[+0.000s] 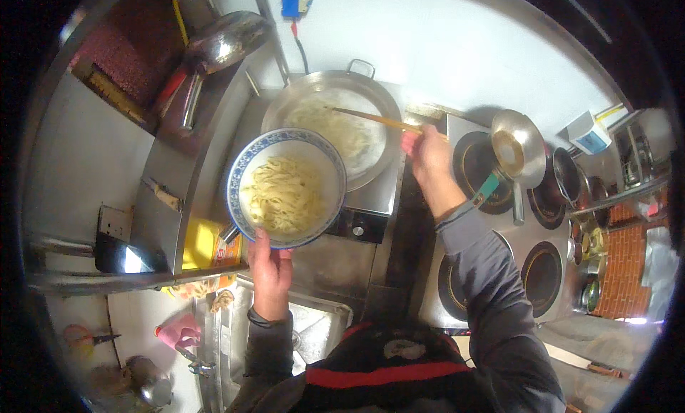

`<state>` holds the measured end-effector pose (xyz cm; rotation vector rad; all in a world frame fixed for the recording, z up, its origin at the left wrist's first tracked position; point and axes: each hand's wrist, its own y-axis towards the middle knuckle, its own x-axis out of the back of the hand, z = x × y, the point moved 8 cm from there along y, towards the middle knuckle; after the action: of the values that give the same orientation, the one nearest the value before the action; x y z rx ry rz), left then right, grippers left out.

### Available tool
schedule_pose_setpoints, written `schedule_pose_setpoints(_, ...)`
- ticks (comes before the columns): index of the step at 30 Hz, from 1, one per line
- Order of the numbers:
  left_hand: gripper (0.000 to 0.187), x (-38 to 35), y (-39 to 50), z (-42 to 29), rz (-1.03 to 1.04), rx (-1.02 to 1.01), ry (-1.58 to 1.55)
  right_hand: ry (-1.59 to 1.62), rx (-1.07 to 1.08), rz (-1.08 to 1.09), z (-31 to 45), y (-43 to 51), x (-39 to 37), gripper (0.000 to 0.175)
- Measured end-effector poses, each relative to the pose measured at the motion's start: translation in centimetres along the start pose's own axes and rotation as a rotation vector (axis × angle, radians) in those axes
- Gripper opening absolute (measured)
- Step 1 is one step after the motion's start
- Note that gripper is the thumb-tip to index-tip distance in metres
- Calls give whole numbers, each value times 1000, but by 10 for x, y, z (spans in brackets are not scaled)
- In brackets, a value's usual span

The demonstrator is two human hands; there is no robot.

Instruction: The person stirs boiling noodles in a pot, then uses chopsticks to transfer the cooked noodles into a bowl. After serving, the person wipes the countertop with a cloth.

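Observation:
My left hand (272,274) holds a blue-and-white patterned bowl (335,161) by its near rim. Pale noodles (283,196) lie in the bowl. Behind it, and partly hidden by it, a wide metal wok (393,105) stands on a cooker, with more noodles (342,132) in cloudy liquid. My right hand (431,153), to the right of the wok, grips a pair of wooden chopsticks (382,120). Their tips reach over the wok; whether they touch the liquid I cannot tell.
At right, a metal pan (527,140) rests on a multi-plate cooktop (522,234) beside a green-handled tool (488,188). A steel sink (321,327) lies near my left forearm. Another wok (230,41) sits on the upper-left shelf. A yellow container (200,244) stands left of the bowl.

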<state>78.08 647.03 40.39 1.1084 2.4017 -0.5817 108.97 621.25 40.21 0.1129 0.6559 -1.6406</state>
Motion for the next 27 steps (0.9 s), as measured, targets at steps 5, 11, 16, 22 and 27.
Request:
schedule_pose_setpoints(5,47,19,-27,15,-44,48,-142,-781,476,17,77,-5,-18,37)
schedule_pose_setpoints(11,45,36,-49,26,46,123,-72,-1121,707,91,99,23,-54,41)
schedule_pose_setpoints(16,56,38,-68,27,73,88,-183,-1115,434,182,30,77,-84,47)
schedule_pose_setpoints(22,72,49,-80,32,97,157,-123,-827,-67,330,-44,95,-99,31)
schedule_pose_setpoints(27,78,58,-82,38,95,168,-100,-592,-236,245,-79,89,-96,25)
